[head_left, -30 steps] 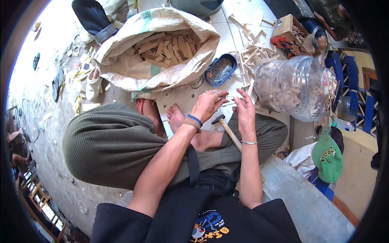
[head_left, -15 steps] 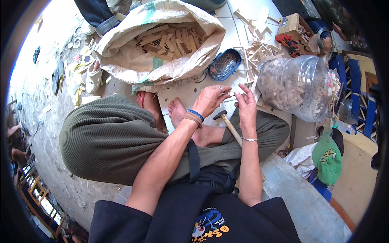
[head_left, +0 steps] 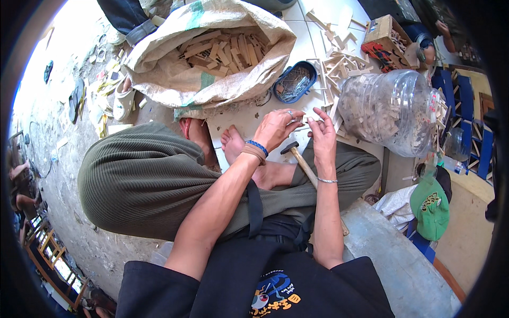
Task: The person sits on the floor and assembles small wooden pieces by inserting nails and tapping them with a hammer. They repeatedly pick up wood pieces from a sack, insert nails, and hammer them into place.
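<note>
My left hand (head_left: 275,129) and my right hand (head_left: 322,137) meet in front of me, above the white tiles. A small pale wooden piece (head_left: 304,121) sits between their fingertips; its exact shape is too small to tell. The left fingers are pinched together at one side of it, while the right thumb presses at the other with a finger raised. Below the hands a hammer (head_left: 305,166) with a dark head and wooden handle rests across my leg, partly hidden by my right forearm. A blue oval tub (head_left: 280,97) of thin nails stands just beyond.
A white woven sack (head_left: 154,69) full of wooden pieces lies ahead. Joined wooden strips (head_left: 339,69) are heaped behind a large clear plastic jug (head_left: 384,108) on the right. A wooden box (head_left: 383,40) and a green cap (head_left: 429,206) are farther right. Other people sit nearby.
Both hands stay almost in place, with only slight finger movement around the small wooden piece. The view has shifted slightly.
</note>
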Demonstrator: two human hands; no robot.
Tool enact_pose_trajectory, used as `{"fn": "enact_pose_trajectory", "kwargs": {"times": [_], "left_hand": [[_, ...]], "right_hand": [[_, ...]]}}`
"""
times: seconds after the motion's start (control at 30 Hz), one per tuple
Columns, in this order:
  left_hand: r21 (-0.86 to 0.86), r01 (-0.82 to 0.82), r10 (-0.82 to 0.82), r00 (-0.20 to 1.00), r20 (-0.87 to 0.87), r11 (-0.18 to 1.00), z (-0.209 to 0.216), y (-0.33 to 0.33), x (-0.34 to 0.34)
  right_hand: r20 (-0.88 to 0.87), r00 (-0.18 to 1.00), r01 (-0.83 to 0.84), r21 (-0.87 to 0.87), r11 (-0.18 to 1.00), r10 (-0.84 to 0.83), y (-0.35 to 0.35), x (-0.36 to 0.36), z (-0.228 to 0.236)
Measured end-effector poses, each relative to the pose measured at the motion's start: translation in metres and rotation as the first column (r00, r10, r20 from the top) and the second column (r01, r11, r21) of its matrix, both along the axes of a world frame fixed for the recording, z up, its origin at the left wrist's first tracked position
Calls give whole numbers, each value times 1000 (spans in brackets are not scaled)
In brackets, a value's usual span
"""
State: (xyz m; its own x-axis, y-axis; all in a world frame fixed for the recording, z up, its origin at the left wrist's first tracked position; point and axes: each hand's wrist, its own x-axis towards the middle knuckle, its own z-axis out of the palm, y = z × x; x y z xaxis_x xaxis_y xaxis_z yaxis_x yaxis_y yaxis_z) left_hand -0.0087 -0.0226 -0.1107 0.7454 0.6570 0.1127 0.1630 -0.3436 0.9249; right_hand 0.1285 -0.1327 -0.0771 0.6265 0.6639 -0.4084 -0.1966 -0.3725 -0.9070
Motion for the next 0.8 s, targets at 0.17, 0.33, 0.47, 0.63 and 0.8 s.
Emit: {"fn": "enact_pose_trajectory", "kwargs": {"times": [0.17, 0.33, 0.47, 0.63, 0.8], "left_hand": [[-1, 8, -8, 1000, -16, 1000, -1, 1, 0], [33, 18, -17, 1000, -15, 999, -3, 3, 0], [11, 24, -23, 999, -28, 1000, -1, 3, 0], [-17, 21, -21, 1000, 8, 1000, 0, 3, 1], [-28, -2, 2, 1000, 5, 1000, 1, 3, 1]], "right_hand": [[49, 999, -10, -11, 1000, 10, 0, -1, -3], [58, 998, -11, -21, 1000, 12, 2, -3, -3], [67, 997, -25, -34, 999, 27, 2, -3, -1], [122, 992, -42, 3, 999, 42, -1, -4, -5], [198, 975, -93, -38, 995, 99, -3, -2, -7]]}}
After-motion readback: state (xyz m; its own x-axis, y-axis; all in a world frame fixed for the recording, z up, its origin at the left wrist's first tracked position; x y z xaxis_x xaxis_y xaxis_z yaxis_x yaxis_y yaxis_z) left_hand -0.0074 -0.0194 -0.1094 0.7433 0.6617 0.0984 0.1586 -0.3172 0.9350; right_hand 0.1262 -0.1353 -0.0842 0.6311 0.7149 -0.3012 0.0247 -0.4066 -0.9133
